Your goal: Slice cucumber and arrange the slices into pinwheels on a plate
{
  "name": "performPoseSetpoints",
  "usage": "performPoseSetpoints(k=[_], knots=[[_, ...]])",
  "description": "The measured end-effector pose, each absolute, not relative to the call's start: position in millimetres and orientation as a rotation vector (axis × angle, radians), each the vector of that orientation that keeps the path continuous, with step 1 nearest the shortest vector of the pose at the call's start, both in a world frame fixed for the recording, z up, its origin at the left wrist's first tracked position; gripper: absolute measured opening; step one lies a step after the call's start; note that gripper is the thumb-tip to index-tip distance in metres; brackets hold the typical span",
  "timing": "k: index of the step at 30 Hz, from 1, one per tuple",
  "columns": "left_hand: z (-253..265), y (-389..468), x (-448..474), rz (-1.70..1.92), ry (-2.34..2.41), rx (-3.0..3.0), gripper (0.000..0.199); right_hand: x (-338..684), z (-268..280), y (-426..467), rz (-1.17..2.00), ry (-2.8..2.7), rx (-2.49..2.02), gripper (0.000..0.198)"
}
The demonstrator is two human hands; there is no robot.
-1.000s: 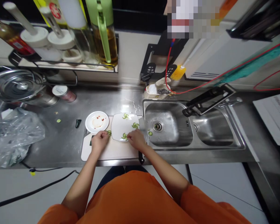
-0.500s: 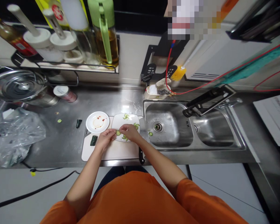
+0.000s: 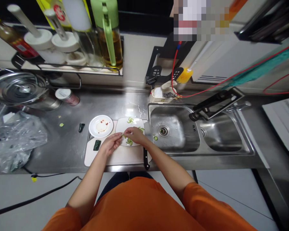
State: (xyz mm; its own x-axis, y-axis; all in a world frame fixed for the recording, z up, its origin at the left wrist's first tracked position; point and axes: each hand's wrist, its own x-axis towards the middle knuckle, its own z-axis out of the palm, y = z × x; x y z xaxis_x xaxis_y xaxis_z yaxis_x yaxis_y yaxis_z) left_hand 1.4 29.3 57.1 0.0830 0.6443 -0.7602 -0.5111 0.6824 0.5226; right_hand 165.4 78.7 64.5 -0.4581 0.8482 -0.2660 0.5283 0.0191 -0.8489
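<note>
Over the left part of a white square plate [image 3: 121, 123], my left hand [image 3: 111, 143] and my right hand [image 3: 136, 135] meet fingertip to fingertip. Both are closed in a pinch on a small cucumber slice [image 3: 123, 136], partly hidden by the fingers. Cut slices fanned into pinwheel shapes lie on the plate: one cucumber pinwheel [image 3: 130, 120] at the back, another [image 3: 129, 141] at the front, and a third partly behind my right hand. Beneath the plate is a white cutting board [image 3: 120, 156], with a dark green cucumber piece [image 3: 97, 145] on its left side.
A round white plate [image 3: 93, 125] with red bits stands at the board's back left. A knife [image 3: 146, 158] lies along the board's right side, its black handle toward me. The double sink [image 3: 175, 128] is to the right; a plastic bag [image 3: 21, 131] and pot [image 3: 26, 89] are left.
The cucumber slice has turned from facing up to nearly edge-on between my fingertips. My right hand has shifted slightly, showing more of the front pinwheel.
</note>
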Motion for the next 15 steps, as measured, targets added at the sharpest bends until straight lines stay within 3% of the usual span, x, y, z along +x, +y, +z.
performPoseSetpoints(k=[5, 15], knots=[[45.3, 36.2, -2.6, 0.918, 1.460, 0.419, 0.032, 161.5, 53.4, 90.9, 1.408, -2.070, -1.449, 0.011], [29.4, 43.7, -6.9, 0.712, 1.991, 1.164, 0.020, 136.3, 46.3, 119.3, 1.195, -2.427, -1.725, 0.016]])
